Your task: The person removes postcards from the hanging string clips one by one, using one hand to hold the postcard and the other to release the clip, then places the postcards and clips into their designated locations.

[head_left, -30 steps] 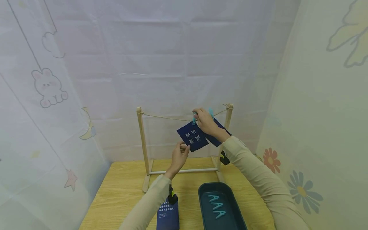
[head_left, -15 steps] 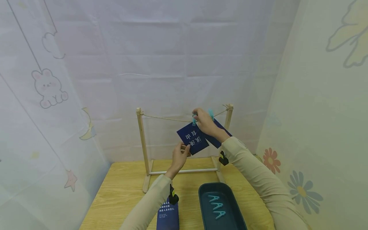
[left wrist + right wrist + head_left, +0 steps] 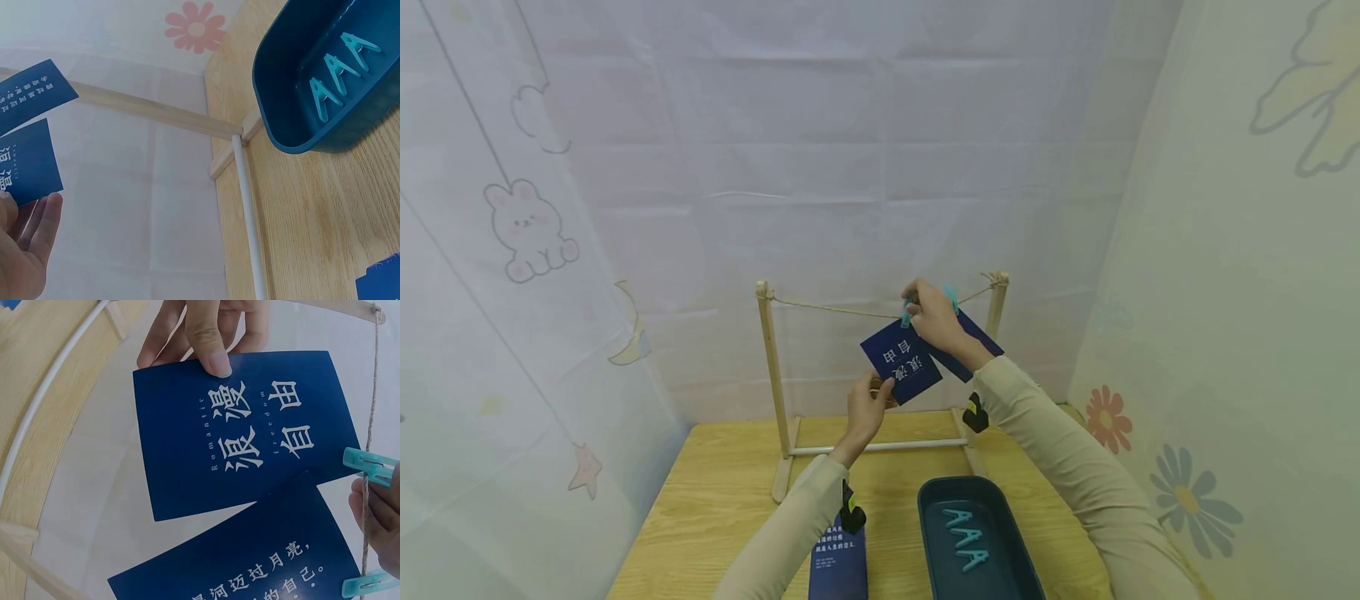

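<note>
The square navy paper card [image 3: 244, 428] dips slightly lower than 1 second ago, its edge pinched between the left hand's [image 3: 867, 410] thumb and fingers. The right hand's [image 3: 936, 317] curled fingers grip the turquoise plastic clothespin [image 3: 362, 460] at its corner; it seems nearly secured.

Right card [image 3: 957, 367] partly behind right hand [image 3: 936, 315]
</note>
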Demonstrator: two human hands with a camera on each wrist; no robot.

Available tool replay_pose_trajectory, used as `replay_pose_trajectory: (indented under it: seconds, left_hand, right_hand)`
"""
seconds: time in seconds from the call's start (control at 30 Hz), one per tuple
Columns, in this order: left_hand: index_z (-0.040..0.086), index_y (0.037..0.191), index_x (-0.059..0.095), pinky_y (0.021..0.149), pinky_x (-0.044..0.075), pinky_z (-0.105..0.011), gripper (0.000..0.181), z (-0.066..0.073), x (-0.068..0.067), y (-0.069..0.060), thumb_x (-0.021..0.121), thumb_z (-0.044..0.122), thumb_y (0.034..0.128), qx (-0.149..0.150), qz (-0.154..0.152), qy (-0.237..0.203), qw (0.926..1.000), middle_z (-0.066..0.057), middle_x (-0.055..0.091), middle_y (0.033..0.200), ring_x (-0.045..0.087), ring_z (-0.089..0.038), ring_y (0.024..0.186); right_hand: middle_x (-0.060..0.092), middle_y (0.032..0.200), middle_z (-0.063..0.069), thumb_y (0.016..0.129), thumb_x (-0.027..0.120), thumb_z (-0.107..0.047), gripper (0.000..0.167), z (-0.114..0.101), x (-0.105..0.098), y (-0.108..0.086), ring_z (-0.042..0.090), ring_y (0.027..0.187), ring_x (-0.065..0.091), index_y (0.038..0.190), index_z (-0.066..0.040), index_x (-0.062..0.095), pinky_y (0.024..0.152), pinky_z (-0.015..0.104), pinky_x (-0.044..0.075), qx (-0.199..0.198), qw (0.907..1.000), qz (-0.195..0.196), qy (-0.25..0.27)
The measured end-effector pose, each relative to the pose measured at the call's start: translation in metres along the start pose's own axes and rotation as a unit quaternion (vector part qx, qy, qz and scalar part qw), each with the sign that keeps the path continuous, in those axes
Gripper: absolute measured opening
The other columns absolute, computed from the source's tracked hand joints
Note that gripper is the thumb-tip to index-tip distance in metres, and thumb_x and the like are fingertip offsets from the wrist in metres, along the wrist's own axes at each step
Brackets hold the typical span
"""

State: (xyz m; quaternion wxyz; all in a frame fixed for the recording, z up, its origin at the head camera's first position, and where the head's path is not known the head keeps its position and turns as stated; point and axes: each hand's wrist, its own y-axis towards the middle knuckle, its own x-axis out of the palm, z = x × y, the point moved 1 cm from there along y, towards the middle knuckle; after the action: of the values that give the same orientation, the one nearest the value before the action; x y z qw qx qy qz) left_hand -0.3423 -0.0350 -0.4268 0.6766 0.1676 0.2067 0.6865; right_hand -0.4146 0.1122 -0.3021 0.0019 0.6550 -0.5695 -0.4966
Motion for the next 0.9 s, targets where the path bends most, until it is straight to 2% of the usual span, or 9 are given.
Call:
replay_pose_trajectory:
  seconds: [0.3, 0.5, 0.9]
  left_hand:
    - [-0.021, 0.102, 0.052, 0.072, 0.058, -0.058, 0.014, 0.0020, 0.0012, 0.0007, 0.055, -0.009, 0.0971, 0.002, 0.000, 0.010, 0.9999, -0.042, 0.059, 0.092, 0.063, -0.058, 0.079]
    - [-0.021, 0.102, 0.053, 0.071, 0.058, -0.058, 0.013, 0.0033, 0.0016, 0.0008, 0.055, -0.009, 0.0969, 0.004, 0.003, 0.016, 0.9999, -0.042, 0.059, 0.093, 0.063, -0.058, 0.078]
    - [-0.021, 0.103, 0.053, 0.072, 0.058, -0.058, 0.013, 0.0068, 0.0007, -0.0004, 0.054, -0.009, 0.0972, 0.002, 0.004, 0.018, 0.9998, -0.042, 0.059, 0.093, 0.063, -0.058, 0.080]
  right_hand:
    - [0.064, 0.092, 0.019, 0.083, 0.049, 0.022, 0.029, -0.0024, 0.0005, -0.0003, 0.031, 0.081, 0.062, 0.106, 0.006, 0.058, 0.066, 0.038, 0.050, -0.003, 0.9992, 0.040, -0.003]
    - [0.066, 0.087, 0.019, 0.083, 0.048, 0.022, 0.026, -0.0029, 0.0013, -0.0007, 0.031, 0.076, 0.062, 0.100, 0.007, 0.059, 0.064, 0.039, 0.051, -0.021, 0.9974, 0.068, 0.007]
    - [0.068, 0.086, 0.019, 0.083, 0.049, 0.021, 0.023, -0.0008, 0.0038, -0.0001, 0.030, 0.074, 0.064, 0.088, 0.002, 0.060, 0.065, 0.041, 0.054, -0.051, 0.9928, 0.107, 0.017]
